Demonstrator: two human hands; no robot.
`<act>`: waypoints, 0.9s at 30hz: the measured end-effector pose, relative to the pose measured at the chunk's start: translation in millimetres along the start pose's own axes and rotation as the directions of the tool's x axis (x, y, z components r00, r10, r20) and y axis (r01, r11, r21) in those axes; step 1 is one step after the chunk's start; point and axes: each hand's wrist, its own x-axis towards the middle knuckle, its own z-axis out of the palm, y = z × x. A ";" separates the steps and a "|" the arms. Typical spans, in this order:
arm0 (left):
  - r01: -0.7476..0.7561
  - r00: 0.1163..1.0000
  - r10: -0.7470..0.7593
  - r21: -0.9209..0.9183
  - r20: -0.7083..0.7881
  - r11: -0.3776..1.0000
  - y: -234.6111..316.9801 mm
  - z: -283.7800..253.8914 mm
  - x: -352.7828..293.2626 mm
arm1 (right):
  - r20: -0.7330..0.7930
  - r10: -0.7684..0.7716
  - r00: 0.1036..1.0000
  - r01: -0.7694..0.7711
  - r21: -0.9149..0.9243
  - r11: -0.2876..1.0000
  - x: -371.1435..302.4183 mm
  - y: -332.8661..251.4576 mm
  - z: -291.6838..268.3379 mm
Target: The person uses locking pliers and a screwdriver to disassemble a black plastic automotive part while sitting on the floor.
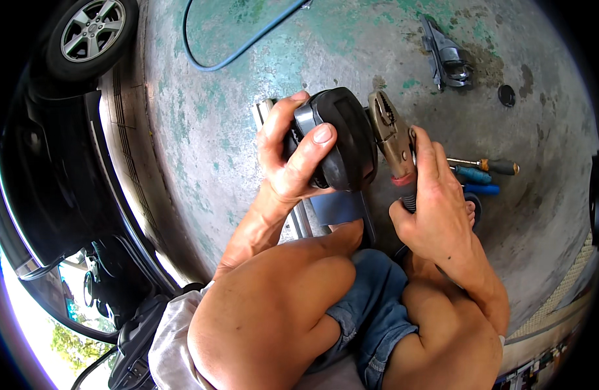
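Observation:
My left hand [293, 156] grips a rounded black plastic housing [348, 136], thumb laid across its front. My right hand [433, 201] holds a pair of worn pliers [392, 133] by their red-sleeved handles, jaws pointing up and touching the right edge of the housing. Both are held above my bent knees over the concrete floor. A grey-blue flat piece [338, 207] shows just below the housing.
A dark car [59, 182] with an alloy wheel [91, 29] stands at the left. A blue hose [228, 58] curls on the floor at top. A dark car part [449, 58] lies at upper right. Screwdrivers [485, 172] lie right of my hand.

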 end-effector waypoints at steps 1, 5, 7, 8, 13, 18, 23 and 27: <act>-0.003 0.999 0.003 -0.018 -0.035 1.000 -1.2 2.4 -0.8 | -0.006 0.003 1.000 -0.003 -0.005 1.000 -0.1 0.0 0.8; -0.017 0.998 0.016 -0.013 -0.068 1.000 -1.3 5.7 -1.2 | -0.033 -0.012 0.999 0.011 -0.022 1.000 0.0 3.6 6.6; -0.014 0.998 0.012 -0.019 -0.062 1.000 -0.4 7.7 -0.2 | -0.053 -0.005 0.999 0.003 -0.040 0.999 0.8 6.4 9.6; -0.012 0.998 0.011 -0.020 -0.055 1.000 0.4 7.6 0.6 | -0.051 -0.005 0.999 0.003 -0.038 0.999 1.5 6.7 10.0; 0.003 0.999 -0.004 -0.026 -0.033 1.000 4.5 10.1 5.0 | -0.077 0.071 0.994 -0.073 -0.026 0.997 4.4 7.4 13.0; 0.020 0.999 -0.019 -0.027 0.040 0.999 5.0 14.9 8.9 | -0.104 0.143 0.984 -0.147 -0.032 0.989 4.0 15.3 16.3; -0.045 0.978 0.036 0.036 0.203 0.998 -1.2 18.5 -1.7 | -0.143 0.179 0.973 -0.182 -0.004 0.983 2.2 28.1 23.7; -0.018 0.987 0.010 0.044 0.163 0.999 8.3 27.8 7.5 | -0.194 0.183 0.964 -0.188 -0.003 0.982 1.8 38.2 27.5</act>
